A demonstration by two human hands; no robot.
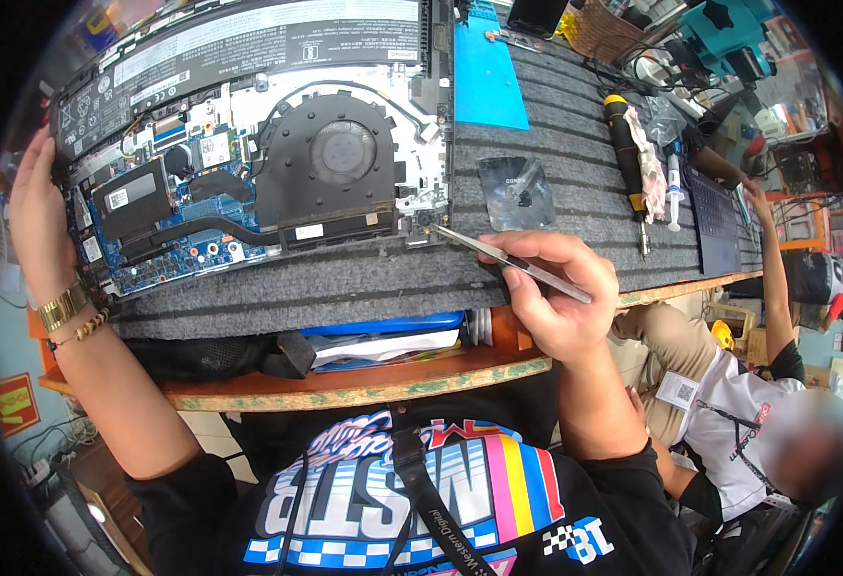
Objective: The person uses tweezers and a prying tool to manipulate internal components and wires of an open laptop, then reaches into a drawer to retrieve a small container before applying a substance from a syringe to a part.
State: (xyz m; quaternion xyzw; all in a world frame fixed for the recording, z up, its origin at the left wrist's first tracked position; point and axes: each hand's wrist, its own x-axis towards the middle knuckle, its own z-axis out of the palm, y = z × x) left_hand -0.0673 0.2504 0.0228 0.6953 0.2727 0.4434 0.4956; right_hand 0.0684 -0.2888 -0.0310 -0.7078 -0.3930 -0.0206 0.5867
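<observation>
An opened laptop base (249, 144) lies on the bench with its inside showing: a long black battery (249, 48), a blue circuit board (212, 206), a round fan (343, 151) and a dark heat pipe (239, 228). My left hand (39, 206) rests along the laptop's left edge, fingers stretched out. In my right hand (560, 288) I pinch metal tweezers (527, 267), their tips at the laptop's near right corner, beside the small round part of the hinge area. Whether the tips grip anything is too small to tell.
Right of the laptop lie a small dark pouch (517, 194), a blue mat (488, 82), a yellow-black screwdriver (623, 144) and a syringe (674, 187). A ribbed grey mat (575, 125) covers the bench. At the right, a co-worker (738, 422) sits near another laptop (716, 226).
</observation>
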